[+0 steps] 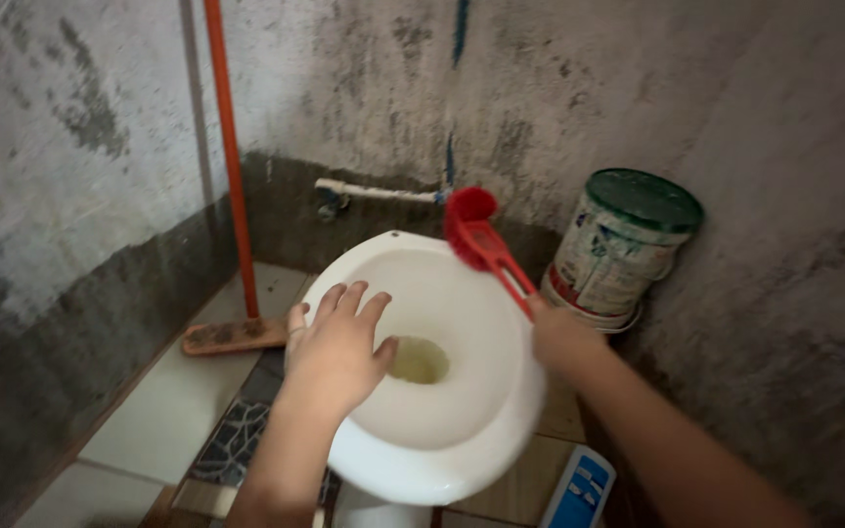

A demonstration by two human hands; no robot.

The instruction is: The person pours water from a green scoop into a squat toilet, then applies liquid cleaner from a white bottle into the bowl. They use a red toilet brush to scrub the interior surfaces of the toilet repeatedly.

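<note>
Here, the red toilet brush [476,235] has its bristle head at the white toilet bowl [462,411]'s rim, about one o'clock, gripped by its handle in the closed right hand [561,337]. The left hand [336,347] rests spread open on the rim at nine o'clock, holding nothing. A green-lidded bucket [623,244] stands at two o'clock; a red-handled broom [232,196] leans at ten.

The toilet bowl [462,411] was glossy white ceramic, smooth at the rim under the left hand [336,352]. The brush [481,240] held in the right hand [561,337] looked like red plastic, its bristled head matt. Behind them, the wall [638,88] was rough, bare cement, blotched dark and dull. A bucket [623,249] showed a scuffed plastic finish, and the floor [178,411] was smooth pale tile.
</note>
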